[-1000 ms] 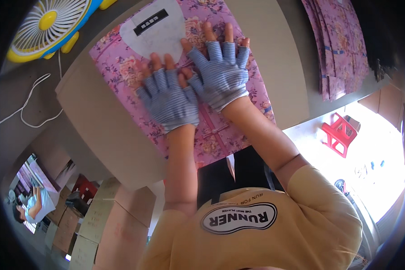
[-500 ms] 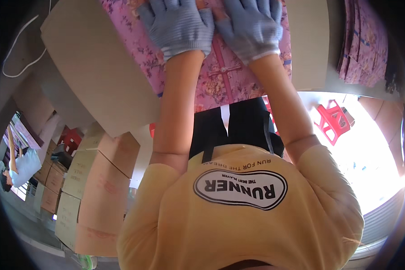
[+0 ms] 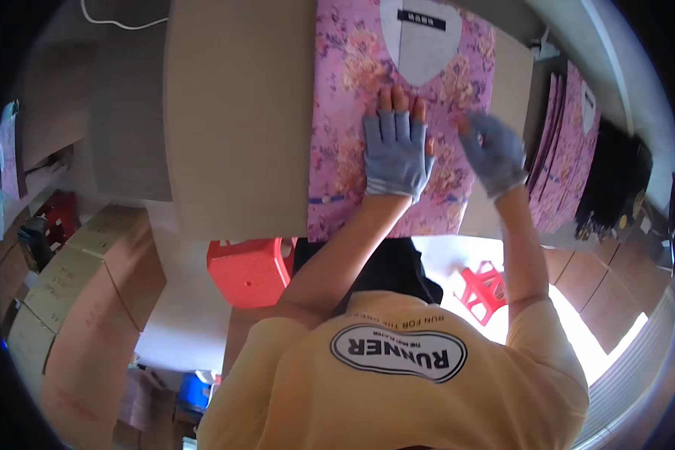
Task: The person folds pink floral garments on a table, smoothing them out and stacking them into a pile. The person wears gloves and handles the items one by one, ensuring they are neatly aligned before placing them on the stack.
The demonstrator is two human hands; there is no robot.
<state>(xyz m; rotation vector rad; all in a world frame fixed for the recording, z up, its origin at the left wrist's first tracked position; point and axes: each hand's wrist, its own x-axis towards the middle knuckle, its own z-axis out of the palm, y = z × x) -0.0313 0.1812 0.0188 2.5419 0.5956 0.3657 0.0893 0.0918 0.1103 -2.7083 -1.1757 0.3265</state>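
Observation:
A folded pink floral garment (image 3: pixel 337 142) lies on the brown board-like table top in front of me. Its pale rounded neck opening, with a dark label (image 3: pixel 421 20), is at the far end. My left hand (image 3: pixel 399 154), in a grey-blue fingerless glove, rests flat on the garment's middle, fingers stretched away from me. My right hand (image 3: pixel 495 154), gloved alike, is at the garment's right side. Its thumb and fingers are curled together by the cloth; whether they pinch anything cannot be made out.
More folded pink floral garments (image 3: pixel 566 154) are stacked at the right, beside a black bundle (image 3: pixel 615 184). Red stools (image 3: pixel 249 271) stand below the table's near edge. Large cardboard cartons (image 3: pixel 90 300) fill the left. A white cable (image 3: pixel 124 26) lies at the far left.
Both hands lay flat on the garment; now my right hand has come off to the right and curled. The garment's pink trim with a knot no longer shows; the neck opening does. My view has shifted.

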